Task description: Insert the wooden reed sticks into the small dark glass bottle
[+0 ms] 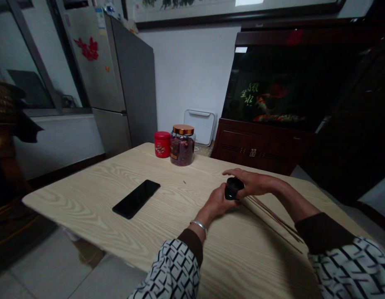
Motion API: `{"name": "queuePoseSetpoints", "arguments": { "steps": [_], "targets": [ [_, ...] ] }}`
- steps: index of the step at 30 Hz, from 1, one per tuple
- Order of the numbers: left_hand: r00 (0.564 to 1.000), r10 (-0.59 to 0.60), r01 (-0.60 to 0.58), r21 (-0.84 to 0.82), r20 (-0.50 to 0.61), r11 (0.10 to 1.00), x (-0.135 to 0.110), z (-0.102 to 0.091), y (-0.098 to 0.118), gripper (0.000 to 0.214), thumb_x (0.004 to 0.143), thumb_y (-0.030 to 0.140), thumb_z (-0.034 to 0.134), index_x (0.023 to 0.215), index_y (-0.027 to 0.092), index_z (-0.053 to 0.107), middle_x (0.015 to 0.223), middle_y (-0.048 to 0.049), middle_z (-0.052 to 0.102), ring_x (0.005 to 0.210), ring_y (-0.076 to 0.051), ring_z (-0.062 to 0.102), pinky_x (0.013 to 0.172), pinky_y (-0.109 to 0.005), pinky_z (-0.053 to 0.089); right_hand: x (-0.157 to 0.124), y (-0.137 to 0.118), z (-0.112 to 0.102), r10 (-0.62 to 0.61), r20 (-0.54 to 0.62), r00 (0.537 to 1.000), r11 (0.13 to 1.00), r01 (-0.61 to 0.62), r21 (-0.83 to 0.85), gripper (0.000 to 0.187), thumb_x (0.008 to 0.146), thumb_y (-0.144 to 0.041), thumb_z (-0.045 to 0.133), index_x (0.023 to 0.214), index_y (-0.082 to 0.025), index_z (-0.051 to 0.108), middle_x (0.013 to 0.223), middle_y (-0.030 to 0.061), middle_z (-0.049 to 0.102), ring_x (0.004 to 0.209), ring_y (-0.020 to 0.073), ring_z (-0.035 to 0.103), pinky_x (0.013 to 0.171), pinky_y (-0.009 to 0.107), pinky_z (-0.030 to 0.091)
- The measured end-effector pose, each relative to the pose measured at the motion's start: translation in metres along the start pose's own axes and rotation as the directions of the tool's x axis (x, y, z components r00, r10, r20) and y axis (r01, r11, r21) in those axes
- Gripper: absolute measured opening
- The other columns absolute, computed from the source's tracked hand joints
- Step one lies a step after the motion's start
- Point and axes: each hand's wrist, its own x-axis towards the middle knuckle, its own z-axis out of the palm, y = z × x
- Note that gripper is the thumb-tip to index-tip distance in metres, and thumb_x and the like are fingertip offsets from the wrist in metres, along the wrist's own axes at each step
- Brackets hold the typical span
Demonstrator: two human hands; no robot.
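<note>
Black cylindrical container [233,187] clamped by both grips, left hand [215,203] and right hand [253,183] opposing to steady it, held just beside thin wooden sticks [273,218] above the desk [86,199].

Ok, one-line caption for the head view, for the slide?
Left hand and right hand clasp a small black container beside thin sticks on a wooden table, with a phone and jar beyond.

dim, flat indoor light, soft shadows, and edges stretched by distortion.
</note>
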Motion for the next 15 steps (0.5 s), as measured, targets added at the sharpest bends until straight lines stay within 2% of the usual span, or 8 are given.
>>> {"name": "queuePoseSetpoints", "arguments": {
  "steps": [2, 3, 5, 7, 9, 12, 15],
  "targets": [
    [1.000, 0.025, -0.025, -0.030, 0.007, 0.999, 0.000, 0.000, 0.000, 0.063, 0.064, 0.038, 0.084, 0.117, 0.016, 0.060, 0.106, -0.0093, 0.068, 0.094, -0.024, 0.062, 0.080, -0.032, 0.049, 0.001, -0.001, 0.003, 0.077, -0.054, 0.996, 0.997, -0.078, -0.016, 0.098, 0.070, -0.048, 0.077, 0.152, -0.014, 0.035, 0.153, 0.0181, 0.043, 0.137, 0.0303, 0.045, 0.110, 0.038, 0.039],
    [1.000, 0.030, -0.029, -0.044, 0.005, 0.999, -0.001, 0.001, 0.000, 0.061, 0.065, 0.036, 0.084, 0.117, 0.016, 0.060, 0.106, -0.0091, 0.068, 0.094, -0.024, 0.062, 0.081, -0.032, 0.049, 0.002, -0.003, 0.003, 0.138, -0.078, 0.987, 0.989, -0.141, -0.038, 0.097, 0.073, -0.058, 0.072, 0.151, -0.013, 0.037, 0.151, 0.0198, 0.045, 0.135, 0.0315, 0.048, 0.108, 0.038, 0.041],
    [1.000, 0.011, -0.011, -0.064, -0.003, 0.998, -0.001, 0.001, 0.001, 0.059, 0.065, 0.032, 0.083, 0.117, 0.016, 0.060, 0.105, -0.0091, 0.068, 0.094, -0.023, 0.063, 0.083, -0.032, 0.049, 0.003, -0.007, 0.004, 0.271, -0.094, 0.958, 0.954, -0.281, -0.109, 0.081, 0.081, -0.067, 0.059, 0.140, -0.012, 0.052, 0.135, 0.0215, 0.060, 0.120, 0.0333, 0.060, 0.097, 0.040, 0.048],
    [1.000, -0.006, 0.005, -0.066, -0.009, 0.998, -0.001, 0.001, 0.001, 0.062, 0.065, 0.031, 0.082, 0.120, 0.016, 0.060, 0.107, -0.0093, 0.068, 0.095, -0.023, 0.063, 0.084, -0.033, 0.049, 0.005, -0.010, 0.002, 0.349, -0.102, 0.932, 0.915, -0.362, -0.176, 0.065, 0.086, -0.066, 0.052, 0.120, -0.013, 0.067, 0.117, 0.0204, 0.069, 0.105, 0.0331, 0.067, 0.086, 0.040, 0.050],
    [1.000, -0.011, 0.010, -0.048, -0.006, 0.999, -0.001, 0.001, 0.001, 0.064, 0.064, 0.031, 0.083, 0.121, 0.017, 0.059, 0.107, -0.0092, 0.068, 0.096, -0.024, 0.062, 0.084, -0.033, 0.049, 0.007, -0.012, -0.001, 0.333, -0.099, 0.938, 0.917, -0.347, -0.199, 0.054, 0.087, -0.061, 0.053, 0.107, -0.015, 0.072, 0.110, 0.0182, 0.072, 0.100, 0.0315, 0.068, 0.081, 0.037, 0.050],
    [1.000, -0.004, 0.004, -0.020, -0.005, 1.000, 0.000, 0.000, 0.001, 0.063, 0.064, 0.033, 0.082, 0.120, 0.017, 0.060, 0.104, -0.0082, 0.068, 0.094, -0.023, 0.062, 0.082, -0.032, 0.049, 0.009, -0.012, -0.006, 0.264, -0.067, 0.962, 0.949, -0.272, -0.159, 0.045, 0.079, -0.048, 0.064, 0.112, -0.018, 0.071, 0.110, 0.0129, 0.073, 0.097, 0.0281, 0.068, 0.077, 0.032, 0.050],
    [1.000, -0.002, 0.002, -0.019, 0.001, 1.000, 0.000, -0.001, 0.000, 0.063, 0.064, 0.036, 0.083, 0.119, 0.017, 0.059, 0.103, -0.0073, 0.068, 0.091, -0.022, 0.061, 0.077, -0.030, 0.048, 0.010, -0.011, -0.010, 0.230, -0.031, 0.973, 0.966, -0.232, -0.114, 0.048, 0.070, -0.035, 0.068, 0.116, -0.022, 0.069, 0.111, 0.0087, 0.073, 0.096, 0.0263, 0.068, 0.077, 0.031, 0.050]
  ]
}}
